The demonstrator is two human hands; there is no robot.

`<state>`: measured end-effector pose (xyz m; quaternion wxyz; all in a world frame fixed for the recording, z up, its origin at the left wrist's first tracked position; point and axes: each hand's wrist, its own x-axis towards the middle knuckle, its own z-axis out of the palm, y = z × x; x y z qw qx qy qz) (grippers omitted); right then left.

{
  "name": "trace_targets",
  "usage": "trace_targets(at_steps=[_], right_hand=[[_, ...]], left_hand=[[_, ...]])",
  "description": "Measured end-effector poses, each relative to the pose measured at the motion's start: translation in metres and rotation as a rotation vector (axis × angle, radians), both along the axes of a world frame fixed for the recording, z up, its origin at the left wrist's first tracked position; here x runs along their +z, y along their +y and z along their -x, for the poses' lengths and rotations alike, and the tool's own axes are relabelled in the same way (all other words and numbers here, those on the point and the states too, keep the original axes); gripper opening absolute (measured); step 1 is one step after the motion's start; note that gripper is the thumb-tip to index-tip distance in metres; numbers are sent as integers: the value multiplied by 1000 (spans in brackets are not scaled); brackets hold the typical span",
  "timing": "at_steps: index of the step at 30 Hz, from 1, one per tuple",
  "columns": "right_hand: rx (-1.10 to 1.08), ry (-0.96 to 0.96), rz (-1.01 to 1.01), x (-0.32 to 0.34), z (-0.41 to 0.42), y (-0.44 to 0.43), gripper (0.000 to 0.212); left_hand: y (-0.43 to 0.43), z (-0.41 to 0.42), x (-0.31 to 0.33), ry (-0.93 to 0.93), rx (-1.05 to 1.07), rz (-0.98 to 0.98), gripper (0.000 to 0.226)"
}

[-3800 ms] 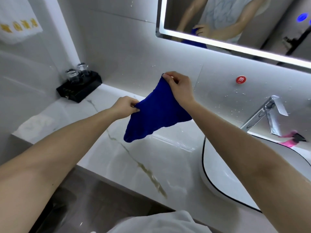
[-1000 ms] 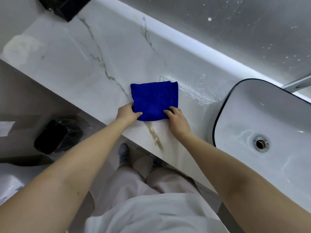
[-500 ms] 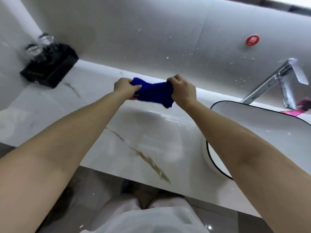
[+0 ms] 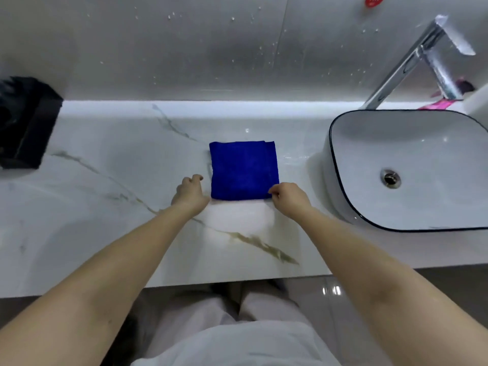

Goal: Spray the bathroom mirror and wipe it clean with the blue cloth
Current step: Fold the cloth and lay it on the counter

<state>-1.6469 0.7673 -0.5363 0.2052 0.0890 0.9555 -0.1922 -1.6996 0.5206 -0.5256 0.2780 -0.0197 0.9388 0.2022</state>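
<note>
Count: 2 hands, 1 blue cloth, 1 basin, 1 faucet, 1 drain, 1 black box, 1 red sticker.

Left hand (image 4: pixel 190 192): just beside the near-left corner of the blue cloth (image 4: pixel 244 170). The fingers are loosely curled with nothing in them. Can't tell if the hand's edge grazes the fabric or sits just clear of it.

Right hand (image 4: pixel 289 198): at the cloth's near-right corner. The fingers are curled in and the fingertips (image 4: pixel 272 191) are on the corner. Can't tell whether that's a pinch or only contact.

Both forearms are bare and reach in from the bottom of the view, one on each side of the cloth.

Cloth: folded into a rough square, several layers showing along its far and right edges. It lies flat on the table (image 4: pixel 105 202), roughly centred between the black box and the basin, closer to the basin but apart from it.

Table: white marble-look top with grey and gold veins. There are a few wet glints between the cloth and the basin, and a light strip along the back edge.

Right side: a white countertop basin (image 4: pixel 422 143) with a thin dark rim, sitting on the table. The metal drain (image 4: pixel 390 178) is in its bottom. The chrome faucet (image 4: pixel 412 62) stands behind it and angles up. A pink item (image 4: pixel 435 104) sits behind the basin, too blurred to identify.

Left side: the black box (image 4: pixel 23 122) stands against the wall, blurred.

Wall (image 4: pixel 158 48): grey tile, speckled with droplets. The red sticker (image 4: pixel 371 0) is cut off by the top edge.

Below the table edge: glossy grey floor (image 4: pixel 369 291) and the person's pale clothing (image 4: pixel 237 344).
</note>
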Motion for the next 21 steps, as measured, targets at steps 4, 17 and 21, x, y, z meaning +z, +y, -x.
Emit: trace_targets(at_steps=[4, 17, 21], right_hand=[[-81, 164, 58, -6, 5, -13, 38], [65, -107, -93, -44, 19, -59, 65], [9, -145, -111, -43, 21, -43, 59]], left_hand=[[10, 24, 0, 233, -212, 5, 74], [49, 28, -49, 90, -421, 54, 89], [70, 31, -56, 127, -444, 17, 85]])
